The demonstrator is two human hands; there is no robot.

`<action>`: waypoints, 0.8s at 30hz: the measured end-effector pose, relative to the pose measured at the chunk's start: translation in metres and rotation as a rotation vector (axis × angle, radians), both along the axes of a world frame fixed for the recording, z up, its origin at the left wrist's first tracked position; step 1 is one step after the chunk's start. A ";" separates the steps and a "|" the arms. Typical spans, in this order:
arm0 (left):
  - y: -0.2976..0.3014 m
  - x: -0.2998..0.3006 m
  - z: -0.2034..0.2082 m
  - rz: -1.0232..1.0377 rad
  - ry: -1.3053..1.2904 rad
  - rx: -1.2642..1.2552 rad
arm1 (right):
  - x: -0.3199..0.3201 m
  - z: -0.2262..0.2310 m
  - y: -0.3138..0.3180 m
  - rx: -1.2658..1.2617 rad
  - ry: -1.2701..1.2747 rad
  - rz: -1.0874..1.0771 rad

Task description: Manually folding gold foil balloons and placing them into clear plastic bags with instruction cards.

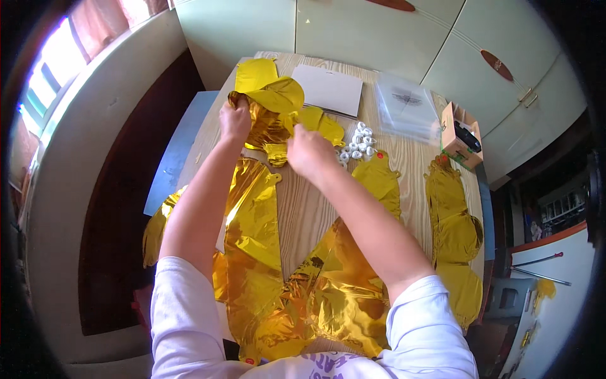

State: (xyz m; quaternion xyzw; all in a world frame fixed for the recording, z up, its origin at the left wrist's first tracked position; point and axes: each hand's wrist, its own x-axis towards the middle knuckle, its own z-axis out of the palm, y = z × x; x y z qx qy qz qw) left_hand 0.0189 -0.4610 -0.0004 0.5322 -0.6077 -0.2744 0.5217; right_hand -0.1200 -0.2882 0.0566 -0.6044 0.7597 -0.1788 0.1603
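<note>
Both my arms stretch out over the table. My left hand is closed around the edge of a crumpled, flat gold foil balloon at the far left. The right hand pinches the same foil on its right side, its fingertips partly hidden behind the hand. Closer to me a large flat gold foil balloon spreads over the table's near part, its shape wide and angled, with small tabs and a red spot at its tips. Part of it lies beneath my forearms.
Small white rolls lie right of my right hand. Behind are a white paper stack and clear plastic sleeves. A small box holds a black object. Another flat gold balloon lines the right edge; gold foil overhangs the left edge.
</note>
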 end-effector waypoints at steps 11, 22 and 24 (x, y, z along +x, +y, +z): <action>-0.038 0.036 -0.031 -0.192 0.501 0.353 | -0.007 -0.021 -0.030 -0.370 -0.026 0.104; -0.059 0.058 0.025 -0.122 0.222 -0.114 | 0.016 -0.015 -0.040 0.049 0.231 0.284; -0.082 0.076 0.051 -0.001 0.374 -0.108 | 0.014 -0.016 -0.040 0.059 0.234 0.258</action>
